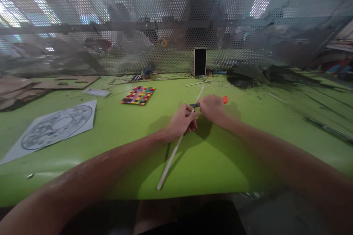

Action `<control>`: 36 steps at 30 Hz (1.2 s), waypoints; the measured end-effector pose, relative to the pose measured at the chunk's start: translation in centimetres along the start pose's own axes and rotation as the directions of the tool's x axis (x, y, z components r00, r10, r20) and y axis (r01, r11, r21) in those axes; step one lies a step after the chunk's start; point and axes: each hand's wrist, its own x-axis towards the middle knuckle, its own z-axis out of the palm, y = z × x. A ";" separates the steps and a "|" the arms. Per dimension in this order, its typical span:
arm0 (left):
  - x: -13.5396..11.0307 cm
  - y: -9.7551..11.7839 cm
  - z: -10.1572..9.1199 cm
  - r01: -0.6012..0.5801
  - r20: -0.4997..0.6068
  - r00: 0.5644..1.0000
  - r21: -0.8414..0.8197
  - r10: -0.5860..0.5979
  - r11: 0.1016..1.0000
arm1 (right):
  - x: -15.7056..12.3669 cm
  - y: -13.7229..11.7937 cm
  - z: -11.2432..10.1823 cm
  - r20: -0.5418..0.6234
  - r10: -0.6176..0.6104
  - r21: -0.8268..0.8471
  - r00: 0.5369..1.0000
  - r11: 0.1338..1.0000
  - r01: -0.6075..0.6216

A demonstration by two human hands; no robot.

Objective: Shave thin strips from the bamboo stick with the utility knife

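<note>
phone (200, 62) beyond, woven mat (138, 95) leftward, pale strip (170, 161) in grip of left hand (182, 119), knife (195, 105) in grip of right hand (212, 107)

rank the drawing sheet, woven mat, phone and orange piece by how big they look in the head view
Largest to smallest by area:
1. Drawing sheet
2. Woven mat and phone, too close to rank
3. Orange piece, perhaps partly hidden by the right hand
</note>
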 end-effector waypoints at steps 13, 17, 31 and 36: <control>0.3 -0.4 -0.1 -0.010 -0.005 1.000 -0.013 0.009 1.000 | 0.3 0.2 0.2 0.027 0.015 0.001 1.000 1.000 -0.015; 0.2 -0.2 -0.1 -0.005 -0.005 1.000 -0.005 0.005 1.000 | 0.6 0.4 0.5 0.035 0.023 -0.002 0.999 1.000 -0.023; -0.1 -0.7 -0.1 -0.015 0.056 0.998 0.063 0.011 0.998 | 2.4 3.0 1.3 0.109 0.220 0.038 0.969 0.974 -0.225; -0.1 -0.9 -0.1 -0.043 0.076 0.996 0.034 0.040 0.999 | 2.7 3.7 1.5 0.103 0.237 0.054 0.966 0.968 -0.243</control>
